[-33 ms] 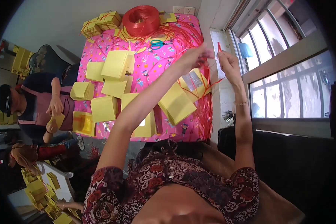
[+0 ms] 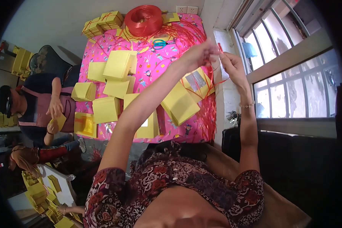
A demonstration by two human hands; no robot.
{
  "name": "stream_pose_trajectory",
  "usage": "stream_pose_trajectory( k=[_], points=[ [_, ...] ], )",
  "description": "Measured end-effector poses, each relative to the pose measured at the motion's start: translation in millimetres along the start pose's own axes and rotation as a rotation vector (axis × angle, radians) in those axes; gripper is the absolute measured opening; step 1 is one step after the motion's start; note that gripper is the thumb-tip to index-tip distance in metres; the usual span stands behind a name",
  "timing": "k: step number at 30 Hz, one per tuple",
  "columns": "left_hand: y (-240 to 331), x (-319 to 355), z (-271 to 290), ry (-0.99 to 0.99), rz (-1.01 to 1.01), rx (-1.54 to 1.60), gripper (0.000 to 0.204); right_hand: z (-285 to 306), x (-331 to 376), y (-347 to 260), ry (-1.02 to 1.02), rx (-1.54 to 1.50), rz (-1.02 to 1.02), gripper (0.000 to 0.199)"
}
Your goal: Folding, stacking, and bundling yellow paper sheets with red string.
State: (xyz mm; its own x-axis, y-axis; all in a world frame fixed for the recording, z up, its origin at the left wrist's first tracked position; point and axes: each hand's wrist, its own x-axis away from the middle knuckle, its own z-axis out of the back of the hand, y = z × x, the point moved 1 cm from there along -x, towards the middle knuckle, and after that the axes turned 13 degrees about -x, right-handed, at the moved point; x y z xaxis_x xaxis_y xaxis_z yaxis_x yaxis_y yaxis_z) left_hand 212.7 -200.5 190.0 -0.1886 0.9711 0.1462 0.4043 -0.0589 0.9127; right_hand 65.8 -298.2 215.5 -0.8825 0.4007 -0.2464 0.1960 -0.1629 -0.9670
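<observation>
Head view: fingers of left hand (image 2: 195, 57) and right hand (image 2: 231, 65) pinched shut on red plastic string (image 2: 219, 47).

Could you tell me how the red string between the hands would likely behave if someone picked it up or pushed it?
The red string looks thin and floppy: loose strands droop over the table edge. It is probably very light, since the left hand and right hand pinch it with fingertips alone. Pushed, it would likely tangle rather than slide.
</observation>
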Motion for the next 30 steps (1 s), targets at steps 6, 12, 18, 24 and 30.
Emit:
stream_pose_trajectory(
  k=[6, 12, 18, 24, 30],
  points=[
    [33, 10, 1, -0.191, -0.176, 0.058, 0.042, 4, 9, -4, -0.148, 0.119, 0.046, 0.036],
    [19, 31, 16, -0.009, -0.319, 0.001, 0.025, -1, 0, 6, -0.120, 0.328, 0.098, 0.031],
    [6, 53, 45, -0.062, -0.712, 0.067, 0.022, -40, 16, 21, 0.127, 0.115, 0.124, 0.030],
    [-21, 88, 9, 0.413, -0.440, 0.020, 0.031, -80, 17, 67, -0.082, -1.142, -0.457, 0.036],
    [-99, 137, 11, 0.709, -0.239, 0.164, 0.028, -62, 34, 122, 0.258, -1.385, -0.462, 0.012]
  ],
)
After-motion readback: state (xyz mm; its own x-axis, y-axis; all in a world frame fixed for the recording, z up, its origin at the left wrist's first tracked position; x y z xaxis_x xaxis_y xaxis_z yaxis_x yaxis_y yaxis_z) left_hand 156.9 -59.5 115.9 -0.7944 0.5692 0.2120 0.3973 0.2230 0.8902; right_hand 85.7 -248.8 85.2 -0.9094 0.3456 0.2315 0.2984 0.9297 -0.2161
